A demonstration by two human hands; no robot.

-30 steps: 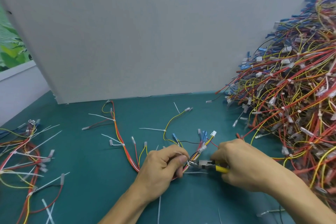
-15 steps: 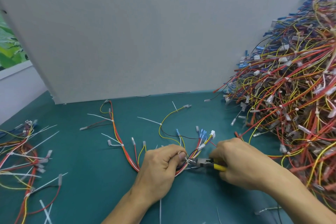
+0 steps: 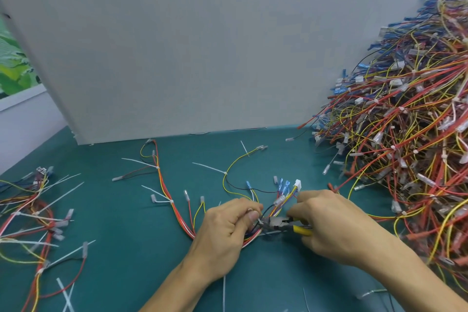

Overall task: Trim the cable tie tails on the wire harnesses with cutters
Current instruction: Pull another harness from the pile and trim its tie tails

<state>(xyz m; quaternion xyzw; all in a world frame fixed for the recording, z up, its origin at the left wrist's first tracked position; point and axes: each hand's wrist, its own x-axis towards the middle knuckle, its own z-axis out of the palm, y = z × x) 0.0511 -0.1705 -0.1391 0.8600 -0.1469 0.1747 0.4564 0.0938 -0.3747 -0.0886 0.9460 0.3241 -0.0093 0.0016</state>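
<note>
1. The left hand (image 3: 225, 229) is held low in the middle of the view, back upward, with its forearm entering from the bottom edge. Its fingers are curled under and the thumb is pressed toward the index finger, so that the wire harness (image 3: 166, 192) is pinched between them.
2. The wire harness is laid on the green mat (image 3: 121, 256). Its red, yellow and white wires run from a loop near the grey panel (image 3: 202, 45) down to the left hand. Beyond the hand they fan out into blue and clear terminals and a white connector (image 3: 298, 184), just above the gap between the two hands.
3. Long white cable tie tails (image 3: 208, 167) are seen sticking out uncut from several points of this harness, well apart from the hands.
4. The right hand (image 3: 334, 229) is placed just beside the left, knuckles upward, with its forearm coming from the lower right corner. Its fingers are wrapped around the yellow handles of the cutters (image 3: 274, 223), which are firmly grasped.
5. The cutters are pointed left, and their nose is set against the bundle right beside the left thumb tip. Whether the blades are closed cannot be told, as they are small and blurred.
6. A high pile of harnesses (image 3: 405, 134) is heaped at the right, and a smaller group of harnesses (image 3: 30, 213) is spread at the left edge.
7. Loose white tie strips (image 3: 223, 291) are scattered on the mat near the forearms.
</note>
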